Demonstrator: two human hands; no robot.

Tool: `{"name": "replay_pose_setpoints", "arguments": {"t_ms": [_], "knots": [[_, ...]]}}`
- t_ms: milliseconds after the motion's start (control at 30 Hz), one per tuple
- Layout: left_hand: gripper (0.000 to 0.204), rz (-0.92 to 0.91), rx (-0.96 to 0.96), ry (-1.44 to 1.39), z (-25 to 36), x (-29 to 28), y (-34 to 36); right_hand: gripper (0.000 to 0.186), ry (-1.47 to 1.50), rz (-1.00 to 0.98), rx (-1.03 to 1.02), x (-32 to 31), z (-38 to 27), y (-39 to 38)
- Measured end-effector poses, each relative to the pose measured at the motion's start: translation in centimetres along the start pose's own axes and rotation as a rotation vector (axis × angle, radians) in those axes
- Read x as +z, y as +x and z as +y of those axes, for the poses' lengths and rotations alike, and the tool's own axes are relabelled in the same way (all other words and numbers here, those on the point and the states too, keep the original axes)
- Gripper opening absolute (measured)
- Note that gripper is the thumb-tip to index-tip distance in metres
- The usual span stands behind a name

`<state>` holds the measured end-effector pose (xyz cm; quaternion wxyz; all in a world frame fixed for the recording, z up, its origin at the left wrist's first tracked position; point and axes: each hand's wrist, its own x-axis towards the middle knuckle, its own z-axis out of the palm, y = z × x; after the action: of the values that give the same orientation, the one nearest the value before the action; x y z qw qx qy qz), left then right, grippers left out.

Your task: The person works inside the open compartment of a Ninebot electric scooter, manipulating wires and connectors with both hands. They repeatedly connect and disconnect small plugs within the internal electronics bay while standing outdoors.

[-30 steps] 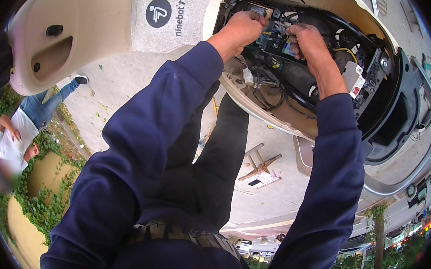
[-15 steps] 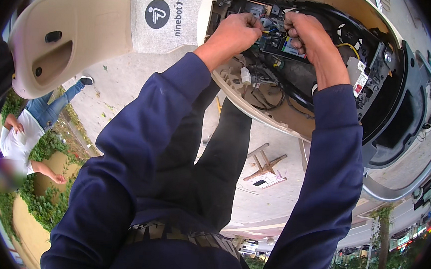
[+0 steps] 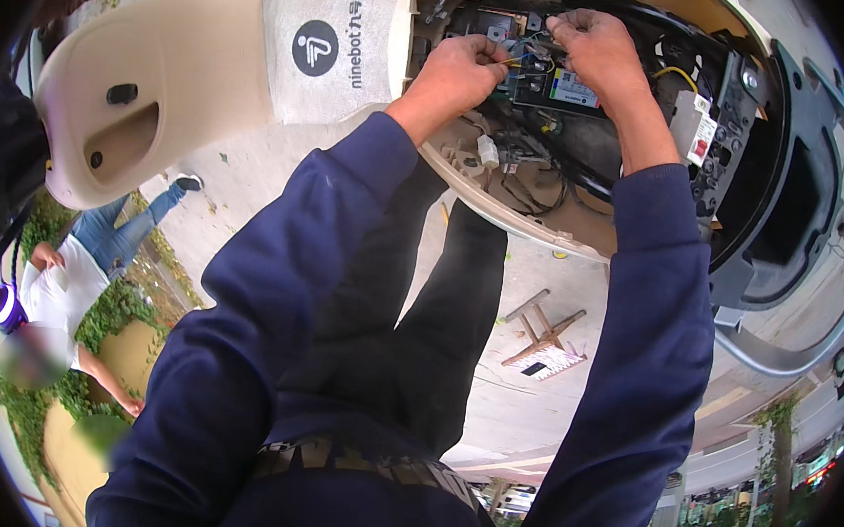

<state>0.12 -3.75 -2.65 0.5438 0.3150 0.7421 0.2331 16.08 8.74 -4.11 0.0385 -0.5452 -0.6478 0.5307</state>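
Both my hands are inside the open body of a beige electric scooter (image 3: pixel 212 48). My left hand (image 3: pixel 454 82) is closed in a pinch on a thin yellow wire (image 3: pixel 514 61). Across from it, my right hand (image 3: pixel 598 53) has its fingers curled at the same thin wires; what they hold, if anything, is too small to make out. Just beneath the fingers sits a black box (image 3: pixel 546 90) with a coloured label. A white connector plug (image 3: pixel 488 152) hangs among dark cables nearer to me.
On the right of the bay is a white breaker switch (image 3: pixel 700 141), beside a yellow cable (image 3: pixel 677 74). The dark seat lid (image 3: pixel 786 230) stands swung out at the right. A small folding stool (image 3: pixel 545 355) is on the ground. A person (image 3: pixel 69 278) is at the left.
The view has shifted slightly. My left fingers have spread a little and the yellow wire shows more clearly at their tips. My right hand stays close to the wires.
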Motion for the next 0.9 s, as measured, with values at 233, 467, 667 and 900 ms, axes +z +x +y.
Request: {"name": "replay_pose_setpoints", "arguments": {"t_ms": [233,467,667,900], "knots": [[0.026,0.025,0.003,-0.005,-0.8,0.2,0.5,0.030,-0.004,0.507,-0.138,-3.9,-4.8,-9.5],[0.024,0.100,0.026,0.030,-0.5,-0.1,0.9,0.015,0.154,0.885,-0.007,1.5,-6.4,-26.7],[0.016,0.082,-0.001,-0.027,0.2,0.8,1.1,0.020,0.285,0.665,0.484,16.3,-0.2,-36.9],[0.012,0.041,-0.005,-0.031,-0.6,0.3,1.6,0.055,-0.052,0.301,0.700,31.5,2.2,-43.0]]}}
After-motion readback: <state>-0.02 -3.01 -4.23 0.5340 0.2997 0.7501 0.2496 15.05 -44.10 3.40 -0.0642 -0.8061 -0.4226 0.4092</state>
